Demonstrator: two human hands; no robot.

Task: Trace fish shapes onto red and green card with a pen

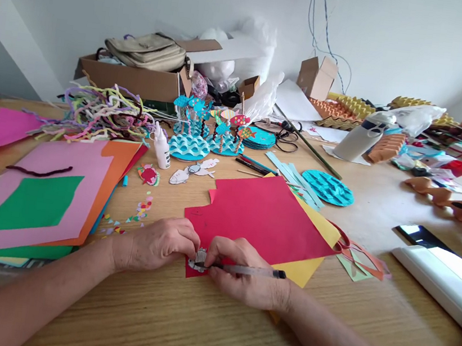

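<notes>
My right hand (243, 271) is closed round a pen (260, 271) with a dark cap end, its tip at a small white paper fish cutout (198, 260). That cutout lies on the lower left corner of a red sheet of paper (263, 214). Curled fingers of my left hand (162, 243) press the cutout's left edge against the sheet; the fingertips are partly hidden. Yellow paper (307, 268) shows from beneath the red sheet. Further up the table lie white fish cutouts (192, 172) and a red paper fish (148, 174).
Coloured sheets (94, 178) are stacked at left, beside small paper scraps (140, 212). A glue bottle (161, 147), blue wavy stands with paper fish (189, 147) and pipe cleaners (111, 109) are behind. Red-handled scissors (347, 245) and a white device (437, 285) lie right.
</notes>
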